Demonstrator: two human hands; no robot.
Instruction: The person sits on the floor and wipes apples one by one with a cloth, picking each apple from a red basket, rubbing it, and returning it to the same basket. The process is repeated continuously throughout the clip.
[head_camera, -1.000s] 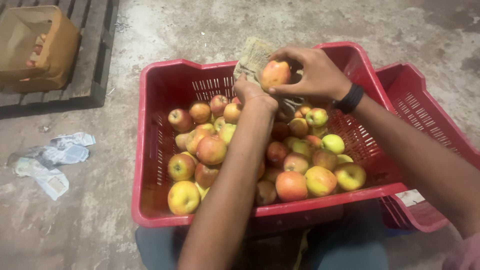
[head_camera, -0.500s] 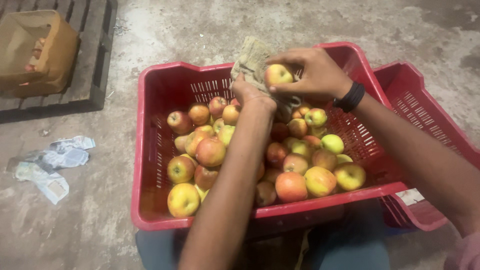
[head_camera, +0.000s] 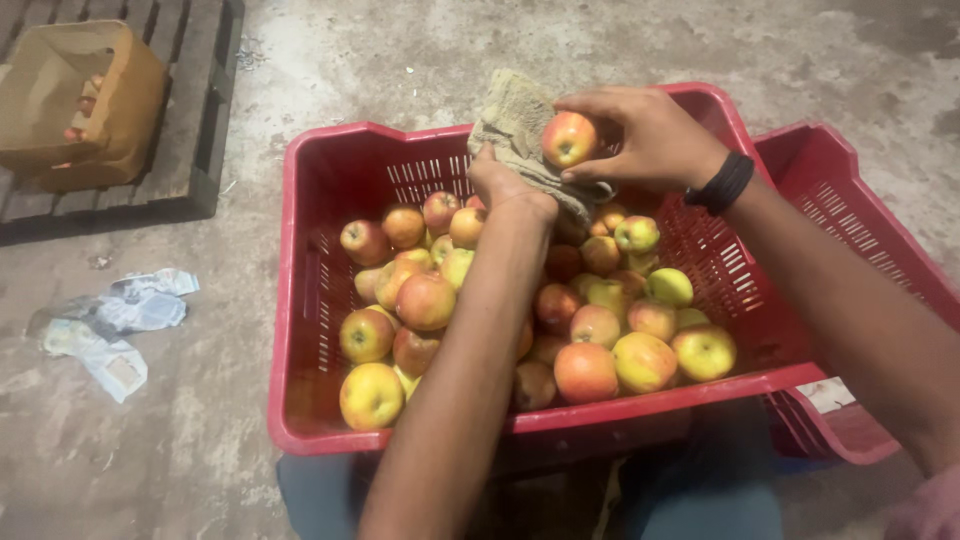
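Right hand (head_camera: 650, 140) pinches red-yellow apple (head_camera: 569, 138); left hand (head_camera: 505, 180) bunches beige cloth (head_camera: 520, 130). Apple could be dropped, bruised in red plastic crate (head_camera: 300, 300) if grip loosened.

Two bare arms reach forward from the bottom of the view. The left arm goes straight up the middle, long and nearly stretched out. The left hand (head_camera: 505, 185) is closed in a fist, with its back turned up. The right arm comes in from the lower right corner and bends at the wrist, which has a dark band around it. The right hand (head_camera: 640, 135) sits higher and just beside the left one. Its fingers (head_camera: 590, 100) are curled over the top and its thumb is pinched in below.
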